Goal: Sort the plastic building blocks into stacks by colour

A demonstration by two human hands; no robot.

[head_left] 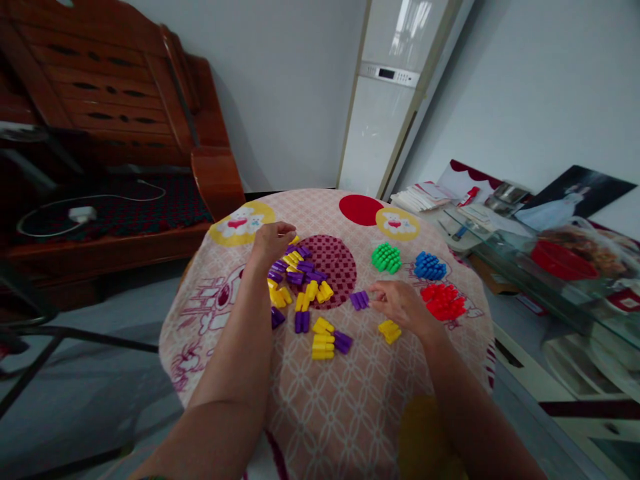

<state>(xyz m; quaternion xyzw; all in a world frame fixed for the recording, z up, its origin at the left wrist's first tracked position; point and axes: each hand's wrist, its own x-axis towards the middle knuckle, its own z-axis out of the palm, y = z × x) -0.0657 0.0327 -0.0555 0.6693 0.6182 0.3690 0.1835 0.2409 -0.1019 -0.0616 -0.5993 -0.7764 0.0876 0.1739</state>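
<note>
Above the far-left edge of a mixed pile of yellow and purple plastic pieces is my left hand. Its fingers reach to the right, loosely bent and apart, and a small yellow piece shows beside their tips. My right hand hovers low over the table, fingers slightly spread, its tips beside a small row of purple pieces. Close under that hand lies a yellow cluster. Nearer to me are yellow pieces and a purple group.
Green, blue and red piles sit on the right of the round, cloth-covered table. A glass-topped cabinet holding papers and a red bowl stands to the right. A wooden bench is at left, a tall white appliance behind.
</note>
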